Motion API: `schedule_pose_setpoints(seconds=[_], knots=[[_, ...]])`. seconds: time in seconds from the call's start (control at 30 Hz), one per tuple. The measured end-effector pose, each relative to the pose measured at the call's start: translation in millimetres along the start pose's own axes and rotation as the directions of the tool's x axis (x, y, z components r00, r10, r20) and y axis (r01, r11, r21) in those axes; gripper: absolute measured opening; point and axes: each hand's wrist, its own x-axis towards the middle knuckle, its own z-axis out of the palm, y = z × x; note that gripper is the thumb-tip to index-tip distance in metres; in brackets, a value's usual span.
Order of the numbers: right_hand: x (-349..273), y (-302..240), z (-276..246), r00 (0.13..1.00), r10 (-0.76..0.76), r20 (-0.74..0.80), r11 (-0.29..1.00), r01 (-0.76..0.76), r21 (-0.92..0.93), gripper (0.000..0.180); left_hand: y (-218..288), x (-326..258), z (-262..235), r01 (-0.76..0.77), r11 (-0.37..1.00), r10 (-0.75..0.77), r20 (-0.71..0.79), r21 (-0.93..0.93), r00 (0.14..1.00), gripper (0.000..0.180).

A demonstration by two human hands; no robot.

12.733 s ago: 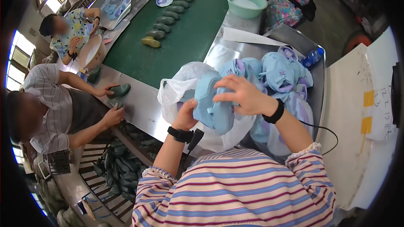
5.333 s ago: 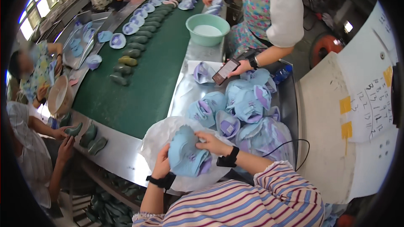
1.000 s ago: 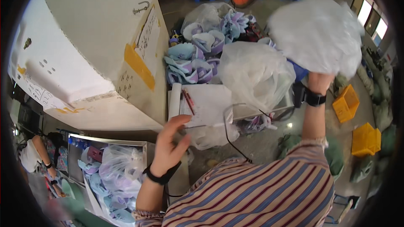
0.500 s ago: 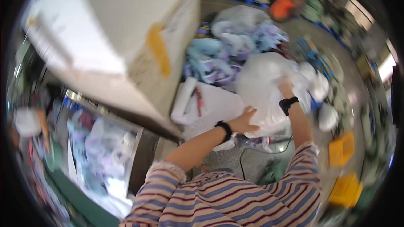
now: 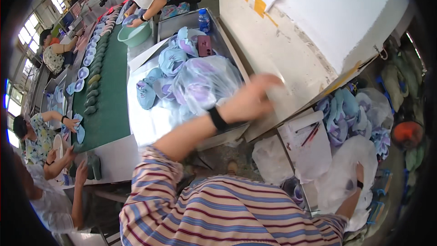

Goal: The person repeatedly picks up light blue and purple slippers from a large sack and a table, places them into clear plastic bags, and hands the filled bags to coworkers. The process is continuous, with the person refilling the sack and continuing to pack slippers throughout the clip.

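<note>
My left hand [image 5: 255,100], blurred by motion, reaches over the right rim of a metal tray, close to the white board. Its fingers look stretched apart, with nothing visible in them. Beside it in the tray lies a clear plastic bag [image 5: 202,84] of light blue and purple shoe-like pieces, with loose blue pieces [image 5: 172,61] behind it. At the lower right, my right hand [image 5: 360,172] reaches into or behind a large, whitish plastic bag [image 5: 337,180]; its fingers are hidden.
A tall white board [image 5: 291,59] stands beside the tray. A dark red phone [image 5: 205,45] and a blue-capped bottle [image 5: 204,20] are in the tray. Left is a green conveyor belt [image 5: 111,82] with rows of shoe pieces; several people work around it. Papers with pens [image 5: 309,141] lie right.
My view has swung left toward the tray and belt. My left hand has left the white bag and moved to the tray's edge; my right hand stays at the bag.
</note>
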Motion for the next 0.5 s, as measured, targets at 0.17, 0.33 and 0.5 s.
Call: schedule_pose_setpoints(seconds=[0.17,0.33,0.5], knots=[[-46,-29,-104,0.758,0.382,0.528,0.798,-0.559,0.226,0.027,-82,-76,-70,0.072,0.781,-0.363,0.357,0.62,0.861,0.07],[-54,-163,-177,0.998,0.053,0.038,0.88,-0.064,0.47,0.042,-154,-80,-22,-0.124,0.669,-0.12,0.27,0.733,0.955,0.015],[-81,-292,-209,0.957,-0.252,-0.144,0.812,0.29,0.507,0.038,-178,-14,-133,0.427,0.791,-0.154,-0.532,0.438,0.832,0.008]])
